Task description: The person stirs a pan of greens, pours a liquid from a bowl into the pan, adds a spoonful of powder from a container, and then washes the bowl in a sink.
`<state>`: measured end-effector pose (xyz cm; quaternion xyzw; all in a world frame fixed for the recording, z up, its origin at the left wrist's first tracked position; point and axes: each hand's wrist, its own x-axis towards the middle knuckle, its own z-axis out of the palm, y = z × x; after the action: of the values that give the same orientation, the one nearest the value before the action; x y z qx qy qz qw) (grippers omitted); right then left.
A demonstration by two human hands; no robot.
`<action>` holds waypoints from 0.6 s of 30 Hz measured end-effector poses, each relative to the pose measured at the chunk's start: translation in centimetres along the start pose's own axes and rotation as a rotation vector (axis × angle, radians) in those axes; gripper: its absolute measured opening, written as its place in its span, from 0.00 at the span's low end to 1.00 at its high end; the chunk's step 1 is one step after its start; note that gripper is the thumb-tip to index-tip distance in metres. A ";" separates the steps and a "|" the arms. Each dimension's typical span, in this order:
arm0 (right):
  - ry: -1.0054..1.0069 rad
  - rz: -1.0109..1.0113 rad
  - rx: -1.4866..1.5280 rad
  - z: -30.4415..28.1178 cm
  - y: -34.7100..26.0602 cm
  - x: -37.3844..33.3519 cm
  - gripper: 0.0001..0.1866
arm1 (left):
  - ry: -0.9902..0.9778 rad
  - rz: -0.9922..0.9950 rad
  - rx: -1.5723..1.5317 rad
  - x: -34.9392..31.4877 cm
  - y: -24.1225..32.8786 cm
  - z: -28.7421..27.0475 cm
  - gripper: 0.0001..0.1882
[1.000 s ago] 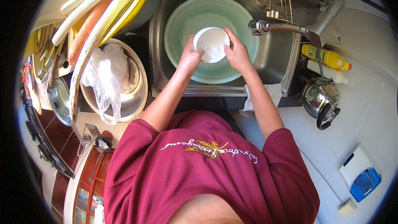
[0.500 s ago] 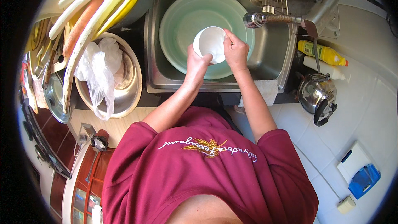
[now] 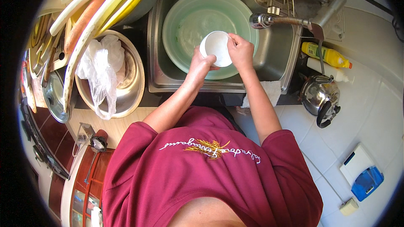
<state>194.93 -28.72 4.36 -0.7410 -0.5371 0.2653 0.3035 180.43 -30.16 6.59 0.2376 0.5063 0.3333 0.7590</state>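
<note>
Both my hands hold a small round white bowl over the near side of a pale green basin. The bowl is tilted so that its smooth inside faces up toward me. My left hand grips its lower left side, thumb over the rim and fingers beneath. At the upper right of the rim, my right hand is closed with its fingertips pinched against the edge. Whether the right hand also holds something small there is hidden. The basin stands inside a metal sink and has small dark specks in it.
A flexible faucet reaches over the basin's right edge. Left of the sink, a metal bowl holds a crumpled clear plastic bag. A yellow bottle and a kettle stand at right. A white cloth hangs over the sink's front.
The white bowl and both hands have shifted slightly right and nearer to me. The bowl has turned, showing more of its inside bottom. Both hands keep hold.
</note>
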 end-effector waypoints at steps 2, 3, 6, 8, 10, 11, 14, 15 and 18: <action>0.018 -0.031 -0.018 0.4 0.3 -0.2 0.10 | -0.010 0.066 0.046 0.6 -0.6 -0.5 0.28; 0.028 -0.046 -0.027 0.5 0.4 -0.3 0.09 | 0.001 0.055 0.055 0.8 -1.2 -0.6 0.28; -0.008 0.033 -0.055 0.5 -0.1 0.0 0.10 | 0.011 0.025 0.042 0.7 -1.7 -0.4 0.28; -0.073 0.068 -0.123 -0.1 -0.9 0.5 0.10 | -0.021 0.004 -0.022 0.0 -0.8 0.1 0.28; -0.081 0.050 -0.126 0.1 -0.7 0.5 0.10 | -0.037 -0.024 -0.015 0.3 -0.8 -0.1 0.28; -0.057 0.015 -0.096 0.5 0.1 0.4 0.10 | -0.046 -0.037 -0.011 0.5 -0.9 -0.3 0.28; -0.030 -0.019 -0.063 0.8 0.8 0.3 0.09 | -0.038 -0.024 0.017 0.6 -1.2 -0.6 0.27; -0.028 -0.018 -0.062 0.8 0.8 0.2 0.09 | -0.028 -0.036 0.011 0.6 -1.2 -0.6 0.27; -0.124 0.100 -0.153 0.2 -0.3 0.7 0.10 | -0.015 -0.062 -0.015 0.4 -1.2 -0.2 0.27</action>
<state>194.79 -27.99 4.43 -0.7700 -0.5358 0.2838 0.1988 180.66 -30.67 5.46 0.2185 0.5050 0.3116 0.7747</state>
